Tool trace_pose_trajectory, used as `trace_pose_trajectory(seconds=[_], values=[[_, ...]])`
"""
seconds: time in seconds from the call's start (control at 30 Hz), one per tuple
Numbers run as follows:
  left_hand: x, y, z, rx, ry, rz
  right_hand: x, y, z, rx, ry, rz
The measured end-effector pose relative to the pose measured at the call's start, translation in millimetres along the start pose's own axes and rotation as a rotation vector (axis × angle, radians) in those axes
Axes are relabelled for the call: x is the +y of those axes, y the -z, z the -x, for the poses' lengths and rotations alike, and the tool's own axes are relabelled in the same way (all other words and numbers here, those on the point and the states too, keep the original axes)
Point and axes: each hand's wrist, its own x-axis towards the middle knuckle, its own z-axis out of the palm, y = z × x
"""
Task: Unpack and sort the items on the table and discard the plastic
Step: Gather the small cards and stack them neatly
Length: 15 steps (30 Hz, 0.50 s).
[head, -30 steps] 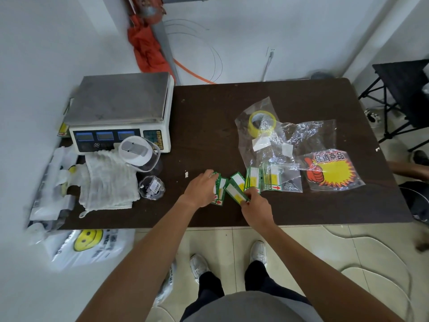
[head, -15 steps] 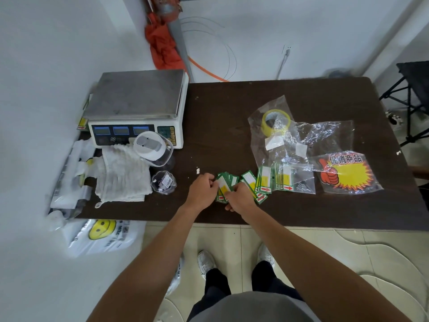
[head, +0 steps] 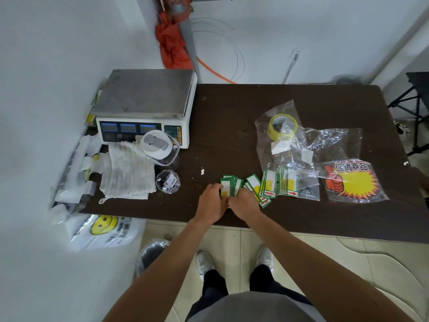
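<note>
Green-and-white price cards (head: pixel 267 187) lie fanned near the front edge of the dark table (head: pixel 232 126). My left hand (head: pixel 210 202) and my right hand (head: pixel 243 204) meet over the left end of the fan, fingers curled round a small stack of the cards (head: pixel 228 185). Right of the loose cards lies a clear plastic bag with more green cards (head: pixel 299 185). Behind it lie crumpled clear plastic (head: pixel 325 145) and a yellow tape roll (head: pixel 282 125) in a bag. A bagged starburst promo sign (head: pixel 352 181) lies at the right.
A weighing scale (head: pixel 144 105) stands at the table's back left, with a lidded clear jug (head: pixel 160 147), a white cloth (head: pixel 128 173) and a small clear cup (head: pixel 168 181) in front. A smiley shopping bag (head: pixel 103 230) hangs off the left front. A black stand (head: pixel 415 108) is at far right.
My right hand moved left from the middle of the fan to join my left hand, and several cards have been gathered into a stack between them.
</note>
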Motion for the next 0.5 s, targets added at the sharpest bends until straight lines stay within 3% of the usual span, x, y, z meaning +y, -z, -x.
trace_pose_trajectory(seconds=[0.2, 0.5], values=[[1, 1, -1, 0.017, 0.13, 0.173, -14, 2, -8, -0.051, -0.197, -0.444], [-3, 3, 2, 0.022, 0.252, 0.329, -10, -10, -15, -0.083, -0.237, -0.41]])
